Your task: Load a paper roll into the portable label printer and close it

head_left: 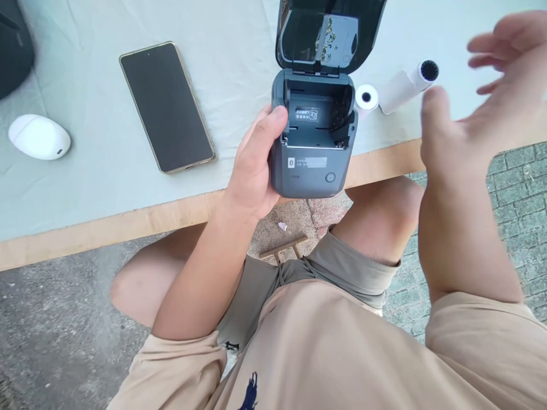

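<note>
My left hand (254, 165) grips the left side of a small dark grey printer (314, 162) at the table's near edge. Its glossy black lid (329, 34) stands flipped open, and the paper bay (318, 119) inside looks empty. My right hand (474, 108) hovers open to the right of the printer, fingers spread, holding nothing. Just beyond it lie two white paper rolls: a short one (366, 98) touching the printer's right side and a longer one (408, 84) beside it.
A black smartphone (166, 105) lies face up on the pale table cover (85, 188). A white oval device (39, 136) sits at the left, a dark object (12, 45) in the far left corner. The table's wooden edge (128, 222) runs above my knees.
</note>
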`<state>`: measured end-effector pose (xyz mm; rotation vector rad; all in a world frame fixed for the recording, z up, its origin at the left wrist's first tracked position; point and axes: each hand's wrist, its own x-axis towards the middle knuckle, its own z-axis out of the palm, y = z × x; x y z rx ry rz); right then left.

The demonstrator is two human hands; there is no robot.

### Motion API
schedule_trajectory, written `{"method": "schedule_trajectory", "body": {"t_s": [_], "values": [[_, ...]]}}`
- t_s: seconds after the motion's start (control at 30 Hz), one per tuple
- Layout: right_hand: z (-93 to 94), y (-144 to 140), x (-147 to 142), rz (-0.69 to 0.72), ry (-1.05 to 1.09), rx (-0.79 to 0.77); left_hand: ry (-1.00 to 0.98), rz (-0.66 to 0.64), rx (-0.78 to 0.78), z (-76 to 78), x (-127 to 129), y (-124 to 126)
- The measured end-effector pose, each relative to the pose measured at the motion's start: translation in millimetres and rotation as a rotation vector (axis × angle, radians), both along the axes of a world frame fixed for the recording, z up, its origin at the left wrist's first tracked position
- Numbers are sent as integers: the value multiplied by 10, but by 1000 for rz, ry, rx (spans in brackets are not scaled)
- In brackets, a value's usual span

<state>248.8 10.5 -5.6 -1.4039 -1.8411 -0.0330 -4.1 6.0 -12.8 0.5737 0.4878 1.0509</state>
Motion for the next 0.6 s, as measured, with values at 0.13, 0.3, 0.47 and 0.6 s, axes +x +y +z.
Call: {"method": "schedule_trajectory", "body": {"t_s": [0.13,0.3,0.47,0.6], "values": [[0,-54,-337,79,-68,-90,10,23,31,-24,7,5],[-227,138,-622,87,16,-220,5,34,50,-44,7,1],[-266,65,-565,146,363,-81,30,-9,32,-19,-11,-2],[-78,-62,-399,209,988,-296,25,-13,26,-12,-11,4]]}}
